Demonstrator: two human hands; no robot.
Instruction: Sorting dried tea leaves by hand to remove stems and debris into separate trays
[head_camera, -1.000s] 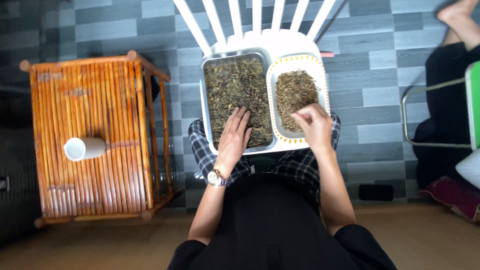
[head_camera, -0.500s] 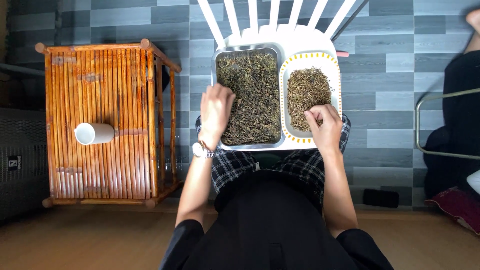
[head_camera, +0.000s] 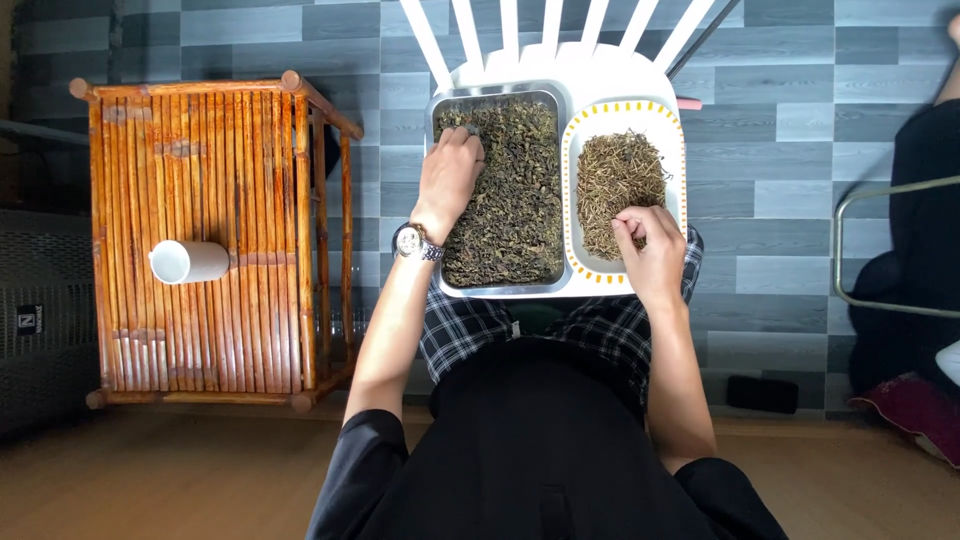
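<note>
A steel tray (head_camera: 500, 290) full of dark dried leaves rests on a white plastic chair (head_camera: 560, 60) in front of me. Beside it on the right stands a white dish with a yellow dotted rim (head_camera: 573, 150) holding paler dried stems. My left hand (head_camera: 450, 175), with a wristwatch, lies on the leaves at the tray's far left, fingers curled into them. My right hand (head_camera: 650, 245) hovers over the near end of the white dish, fingers pinched together on what looks like a small bit of stem.
A bamboo side table (head_camera: 200, 230) stands to the left with a white cup (head_camera: 190, 262) lying on it. A dark speaker box (head_camera: 40, 320) sits at far left. Another person's dark clothing (head_camera: 915, 250) and a metal chair frame (head_camera: 880, 250) are at the right.
My left hand has slid from the near middle of the steel tray up to its far left corner. The right hand stays over the near part of the white dish.
</note>
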